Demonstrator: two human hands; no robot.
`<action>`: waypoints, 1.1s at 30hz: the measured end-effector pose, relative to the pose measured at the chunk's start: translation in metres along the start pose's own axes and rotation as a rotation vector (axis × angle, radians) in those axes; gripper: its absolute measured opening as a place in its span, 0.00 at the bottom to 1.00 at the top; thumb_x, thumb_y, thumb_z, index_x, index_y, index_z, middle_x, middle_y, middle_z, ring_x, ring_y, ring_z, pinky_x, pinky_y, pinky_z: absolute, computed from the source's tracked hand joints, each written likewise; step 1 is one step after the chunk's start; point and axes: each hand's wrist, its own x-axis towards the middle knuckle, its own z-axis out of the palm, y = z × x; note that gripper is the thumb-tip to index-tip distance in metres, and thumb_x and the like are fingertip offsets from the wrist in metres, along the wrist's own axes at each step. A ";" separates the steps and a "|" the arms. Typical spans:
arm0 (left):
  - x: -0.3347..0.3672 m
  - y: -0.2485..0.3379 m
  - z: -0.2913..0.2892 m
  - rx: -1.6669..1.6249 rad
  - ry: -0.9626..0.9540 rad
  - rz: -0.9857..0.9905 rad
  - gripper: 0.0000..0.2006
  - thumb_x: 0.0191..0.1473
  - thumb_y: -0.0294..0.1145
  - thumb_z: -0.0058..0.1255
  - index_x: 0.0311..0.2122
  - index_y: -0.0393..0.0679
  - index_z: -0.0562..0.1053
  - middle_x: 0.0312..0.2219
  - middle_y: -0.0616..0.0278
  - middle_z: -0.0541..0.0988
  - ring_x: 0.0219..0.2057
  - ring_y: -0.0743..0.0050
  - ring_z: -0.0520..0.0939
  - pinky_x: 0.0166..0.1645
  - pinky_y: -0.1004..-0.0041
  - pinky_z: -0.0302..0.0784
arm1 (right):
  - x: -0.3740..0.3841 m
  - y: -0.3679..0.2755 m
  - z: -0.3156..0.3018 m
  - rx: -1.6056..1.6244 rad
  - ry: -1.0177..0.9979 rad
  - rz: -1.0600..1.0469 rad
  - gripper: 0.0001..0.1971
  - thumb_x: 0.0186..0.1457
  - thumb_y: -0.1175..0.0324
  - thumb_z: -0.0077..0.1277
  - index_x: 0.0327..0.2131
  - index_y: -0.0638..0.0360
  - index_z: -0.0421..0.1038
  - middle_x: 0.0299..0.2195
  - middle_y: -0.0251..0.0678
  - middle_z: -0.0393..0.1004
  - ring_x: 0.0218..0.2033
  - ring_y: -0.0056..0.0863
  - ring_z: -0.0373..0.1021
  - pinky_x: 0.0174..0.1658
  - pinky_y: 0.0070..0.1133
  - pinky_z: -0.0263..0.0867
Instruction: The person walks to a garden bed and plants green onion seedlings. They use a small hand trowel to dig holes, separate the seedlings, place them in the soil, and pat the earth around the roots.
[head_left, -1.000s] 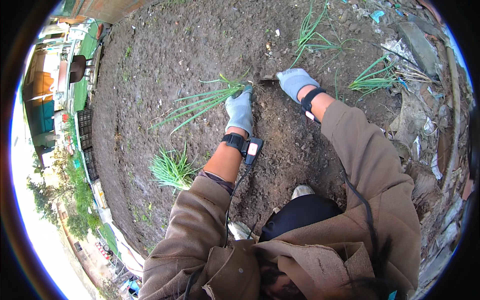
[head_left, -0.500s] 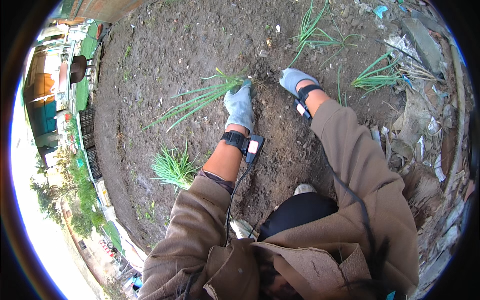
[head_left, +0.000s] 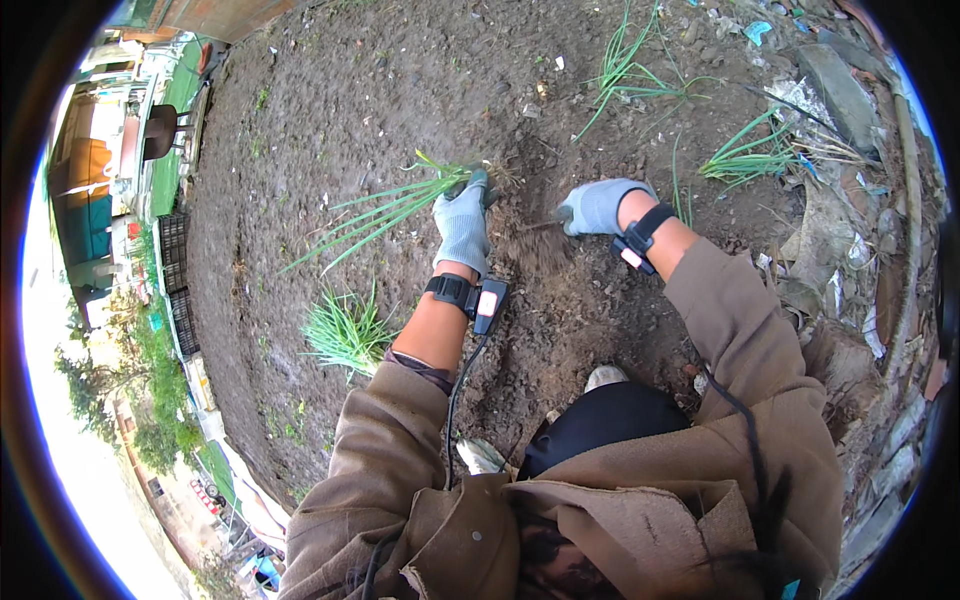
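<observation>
A bunch of long green leaves [head_left: 385, 212] lies just above the middle of the frame, its leaves fanning down to the left over the dark soil [head_left: 330, 110] and its base at the upper right. The left hand [head_left: 463, 222], in a grey glove, is closed around that base. To its right, near the frame's centre top, the right hand [head_left: 597, 206], also gloved, is closed on a thin dark tool [head_left: 535, 226] whose tip points left into the loose earth between the two hands; what kind of tool it is cannot be told. Both wrists carry black bands [head_left: 452, 290], the left one with a small device and a cable running down the brown sleeve [head_left: 385, 470].

A grass tuft [head_left: 345, 330] stands left of the left forearm. Two more clumps [head_left: 745, 155] grow at the upper right, beside stones and litter [head_left: 840, 230] along the right edge.
</observation>
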 end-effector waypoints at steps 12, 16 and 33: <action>0.003 -0.001 0.000 0.025 -0.051 -0.023 0.10 0.58 0.24 0.57 0.45 0.39 0.76 0.39 0.58 0.82 0.36 0.66 0.85 0.38 0.68 0.88 | 0.086 0.046 -0.003 0.097 0.106 0.141 0.22 0.60 0.58 0.47 0.54 0.57 0.72 0.51 0.43 0.76 0.51 0.43 0.72 0.54 0.34 0.66; 0.024 -0.020 0.012 0.019 -0.133 -0.037 0.09 0.58 0.25 0.57 0.44 0.38 0.76 0.38 0.58 0.82 0.34 0.67 0.85 0.37 0.70 0.87 | 0.031 0.017 0.013 0.163 0.116 0.035 0.22 0.58 0.57 0.47 0.55 0.46 0.72 0.49 0.42 0.77 0.50 0.42 0.73 0.55 0.34 0.67; 0.083 -0.100 0.045 0.290 -0.180 -0.138 0.09 0.56 0.30 0.58 0.40 0.40 0.77 0.31 0.65 0.81 0.28 0.77 0.78 0.33 0.72 0.72 | 0.073 0.035 0.046 0.327 0.753 0.061 0.17 0.60 0.67 0.42 0.51 0.57 0.71 0.49 0.48 0.73 0.49 0.49 0.71 0.53 0.36 0.68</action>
